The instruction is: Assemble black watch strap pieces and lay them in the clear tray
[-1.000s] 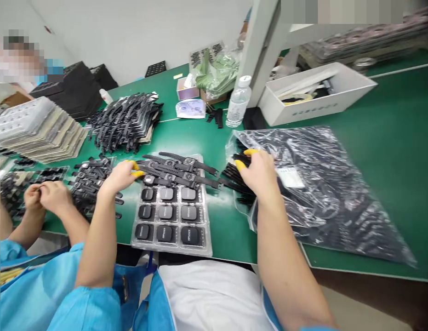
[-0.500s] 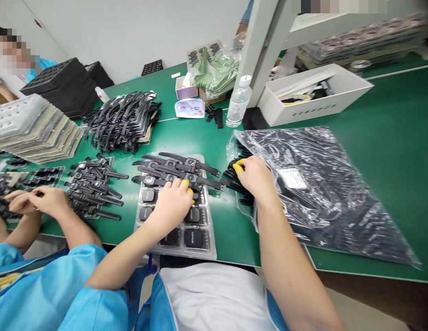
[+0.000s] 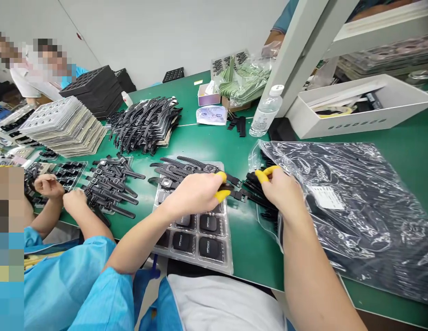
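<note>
My left hand (image 3: 202, 191) is over the upper part of a clear plastic tray (image 3: 229, 248). Its yellow-covered thumb and finger close on a small dark piece, mostly hidden by the hand. Black watches with straps (image 3: 186, 168) lie across the tray's far end, and square black watch bodies (image 3: 209, 224) sit in its nearer pockets. To the right, my right hand (image 3: 281, 186), also with yellow finger covers, pinches at the black watch straps (image 3: 257, 195) spilling from the mouth of a large clear bag (image 3: 372, 207). Strap ends lie between the two hands.
A co-worker's hands (image 3: 62, 193) are at the left, beside another tray of watches (image 3: 112, 184). Behind stand stacked trays with straps (image 3: 145, 124), a stack of pale trays (image 3: 67, 128), a water bottle (image 3: 267, 112) and a white box (image 3: 362, 108).
My left hand has lifted from the tray pockets and moved right, toward my right hand, with a dark piece between its fingers. My right hand stays at the bag's mouth. The view has shifted left.
</note>
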